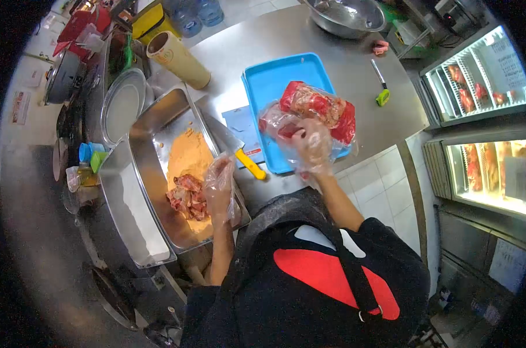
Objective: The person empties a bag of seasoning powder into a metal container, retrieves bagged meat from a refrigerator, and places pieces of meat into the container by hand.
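Note:
My right hand [314, 148], in a clear plastic glove, has its fingers curled at a clear plastic bag of red meat [278, 123] on a blue tray [254, 87]. Beside that bag lies a red-and-clear package [318, 107]. My left hand [219, 188], gloved too, hovers at the near rim of a deep steel pan [153, 136]; its fingers are partly hidden by glove glare. Raw meat pieces [187, 197] rest in the pan on orange powder [187, 153]. A knife with a yellow handle [251, 164] lies between pan and tray.
Left of the pan stands a second pan with white powder [135, 203]. A roll of plastic wrap [179, 60] stands upright at the back. Farther off are a steel bowl [347, 17] and a green-handled tool [382, 97]. Lit display fridges [477, 81] stand at the right.

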